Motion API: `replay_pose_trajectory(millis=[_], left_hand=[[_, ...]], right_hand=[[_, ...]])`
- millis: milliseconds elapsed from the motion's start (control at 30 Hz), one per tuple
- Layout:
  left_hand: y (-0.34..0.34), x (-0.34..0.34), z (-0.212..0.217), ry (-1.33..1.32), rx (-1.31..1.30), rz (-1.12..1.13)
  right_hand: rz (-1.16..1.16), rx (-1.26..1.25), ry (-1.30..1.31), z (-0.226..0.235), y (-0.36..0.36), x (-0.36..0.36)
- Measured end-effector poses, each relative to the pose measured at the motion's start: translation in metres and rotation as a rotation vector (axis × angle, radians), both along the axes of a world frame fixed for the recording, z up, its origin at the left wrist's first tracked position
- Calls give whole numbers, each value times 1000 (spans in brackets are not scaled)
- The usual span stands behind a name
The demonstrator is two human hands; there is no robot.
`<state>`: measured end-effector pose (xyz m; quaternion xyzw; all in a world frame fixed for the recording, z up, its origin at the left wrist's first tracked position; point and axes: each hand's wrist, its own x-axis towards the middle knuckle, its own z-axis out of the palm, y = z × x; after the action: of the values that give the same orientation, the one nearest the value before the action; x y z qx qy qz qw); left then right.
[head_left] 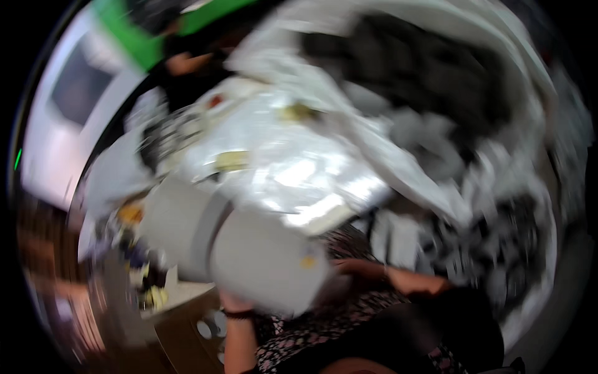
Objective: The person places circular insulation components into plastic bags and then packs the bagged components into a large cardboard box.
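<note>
A large pale grey cylindrical piece [268,258] is held up in front of my body, tilted toward the upper left. It looks like two cylinders end to end with a darker grey band between them, and a small yellow mark shows near its right end. My left hand [235,302] grips it from below, the fingers mostly hidden behind it. At the right end my right hand [360,272] holds on, its fingertips smeared by motion. Shiny clear plastic sheeting [268,137] lies on the work surface just beyond the piece.
A big open white sack [398,165] with dark grey and pale pieces fills the upper right. Grey plastic parts [479,249] lie in white wrapping at lower right. A cardboard box [184,333] stands lower left. Another person [187,62] is at the far left, beside something green [128,31].
</note>
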<state>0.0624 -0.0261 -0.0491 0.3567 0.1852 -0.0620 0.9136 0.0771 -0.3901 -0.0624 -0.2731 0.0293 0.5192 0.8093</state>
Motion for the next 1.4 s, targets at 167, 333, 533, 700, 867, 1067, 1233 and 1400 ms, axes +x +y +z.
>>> replay_pose_trajectory(millis=[167, 333, 533, 700, 867, 1067, 1233, 1400], left_hand=[[-56, -48, 110, -248, 462, -203], [-171, -6, 103, -160, 1242, -386], [-136, -21, 101, -462, 1161, -433], [-155, -41, 101, -197, 1392, -411], [-177, -12, 129, -560, 1825, -582], [-160, -28, 137, -281, 1376, -604], [-147, -20, 136, -243, 1351, -579], [-125, -24, 123, -245, 1263, -637]], right_hand=[[-356, -780, -1004, -10, -117, -53], [-716, -1427, -545, -151, -250, -116], [-143, -1872, 70, -294, -352, -208], [-351, -1945, -310, -263, -334, -55], [-493, -1918, -232, -281, -359, 120], [-273, -2130, -311, -262, -389, 176], [-192, -2151, -337, -265, -390, 176], [-87, -2187, -368, -283, -396, 149]])
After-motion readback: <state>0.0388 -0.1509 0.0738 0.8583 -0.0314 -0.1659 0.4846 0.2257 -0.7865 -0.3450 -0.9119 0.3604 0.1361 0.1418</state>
